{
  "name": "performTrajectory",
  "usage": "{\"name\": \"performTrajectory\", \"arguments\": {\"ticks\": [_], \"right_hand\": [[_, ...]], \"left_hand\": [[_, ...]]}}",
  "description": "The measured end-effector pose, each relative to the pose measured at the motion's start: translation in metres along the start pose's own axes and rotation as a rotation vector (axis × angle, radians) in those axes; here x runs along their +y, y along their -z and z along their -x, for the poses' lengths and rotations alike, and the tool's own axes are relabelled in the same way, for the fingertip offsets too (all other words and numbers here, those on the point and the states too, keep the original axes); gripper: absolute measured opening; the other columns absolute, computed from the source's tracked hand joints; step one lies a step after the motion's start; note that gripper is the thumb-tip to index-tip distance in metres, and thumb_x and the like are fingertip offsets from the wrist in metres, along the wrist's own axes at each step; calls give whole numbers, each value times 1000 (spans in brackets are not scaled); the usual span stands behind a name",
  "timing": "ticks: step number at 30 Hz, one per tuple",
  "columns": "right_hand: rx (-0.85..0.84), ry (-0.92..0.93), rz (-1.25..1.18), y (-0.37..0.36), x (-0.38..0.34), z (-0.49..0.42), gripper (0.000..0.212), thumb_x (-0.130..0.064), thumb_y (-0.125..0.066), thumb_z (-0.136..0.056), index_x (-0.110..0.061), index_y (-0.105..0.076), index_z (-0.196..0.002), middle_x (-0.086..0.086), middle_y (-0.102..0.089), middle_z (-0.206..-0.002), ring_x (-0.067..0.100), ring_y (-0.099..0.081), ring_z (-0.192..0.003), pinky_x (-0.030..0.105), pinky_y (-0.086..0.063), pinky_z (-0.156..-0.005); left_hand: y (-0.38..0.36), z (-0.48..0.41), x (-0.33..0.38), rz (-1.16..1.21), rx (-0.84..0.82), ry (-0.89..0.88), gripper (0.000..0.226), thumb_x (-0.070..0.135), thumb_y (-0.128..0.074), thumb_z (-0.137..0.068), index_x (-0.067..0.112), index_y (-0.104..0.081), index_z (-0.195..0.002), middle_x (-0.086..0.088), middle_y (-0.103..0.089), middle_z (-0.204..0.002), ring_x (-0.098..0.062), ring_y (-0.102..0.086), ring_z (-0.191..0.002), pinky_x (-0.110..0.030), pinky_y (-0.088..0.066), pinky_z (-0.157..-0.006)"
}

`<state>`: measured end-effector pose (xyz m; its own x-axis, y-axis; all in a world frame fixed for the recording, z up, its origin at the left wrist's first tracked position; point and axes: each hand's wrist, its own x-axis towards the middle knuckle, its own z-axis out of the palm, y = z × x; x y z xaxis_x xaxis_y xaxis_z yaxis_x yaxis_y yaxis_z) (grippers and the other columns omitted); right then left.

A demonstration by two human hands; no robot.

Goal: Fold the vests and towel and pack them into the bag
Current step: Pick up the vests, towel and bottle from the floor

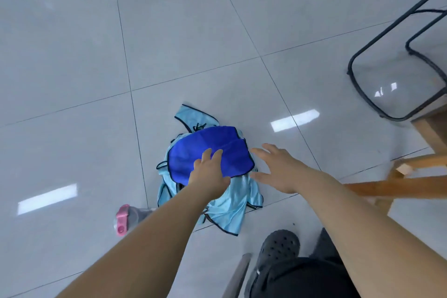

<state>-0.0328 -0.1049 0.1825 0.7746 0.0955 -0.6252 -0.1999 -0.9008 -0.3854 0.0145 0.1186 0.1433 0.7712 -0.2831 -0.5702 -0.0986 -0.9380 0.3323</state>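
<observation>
On the glossy grey tiled floor, I watch through the head camera as the left hand rests flat, fingers straight, on a royal-blue cloth towel that lies on top of a crumpled heap of pale-blue vests with black trim. The right hand is spread and relaxed just beside the towel's right edge, grasping nothing; I cannot tell whether it touches the fabric. A clear bottle with a pink lid lies on the floor near the heap, beside the left forearm. A dark perforated clog sits at the lower edge of my view, while a black metal chair frame and light wooden furniture legs stand to the right.
</observation>
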Motion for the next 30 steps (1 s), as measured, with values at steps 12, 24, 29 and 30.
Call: {"name": "performTrajectory", "arguments": {"ticks": [12, 24, 29, 30], "right_hand": [[-225, -113, -269, -93, 88, -117, 96, -75, -52, -95, -52, 14, -161, 2, 12, -175, 31, -16, -159, 48, -30, -123], [-291, -414, -796, -186, 105, -164, 148, -107, -57, -50, -45, 18, -162, -1, -13, -174, 27, -36, -152, 52, -45, -116], [-163, -546, -1005, -198, 127, -172, 136, -100, -61, -62, -44, 7, -165, -5, -17, -174, 27, -31, -155, 54, -35, -122], [-97, -549, -1022, -198, 129, -175, 132, -96, -62, -66, -40, 1, -167, -4, -21, -173, 26, -31, -155, 49, -33, -124]], "left_hand": [[-26, -167, -79, -16, -35, 266, 125, 74, -78, -73, 55, 11, -159, 7, 18, -172, -32, 12, -159, -69, -26, -120], [-102, -210, -136, 616, -117, 591, 155, 95, -80, -35, 40, -16, -164, 0, -46, -156, -33, -55, -135, -53, -47, -113], [-164, -178, -80, 850, -48, 738, 128, 90, -78, -54, 49, -18, -159, -6, -36, -156, -45, -51, -132, -60, -57, -87], [-171, -173, -69, 918, -104, 768, 128, 92, -79, -49, 51, -22, -155, -3, -40, -153, -45, -55, -127, -62, -60, -80]]}}
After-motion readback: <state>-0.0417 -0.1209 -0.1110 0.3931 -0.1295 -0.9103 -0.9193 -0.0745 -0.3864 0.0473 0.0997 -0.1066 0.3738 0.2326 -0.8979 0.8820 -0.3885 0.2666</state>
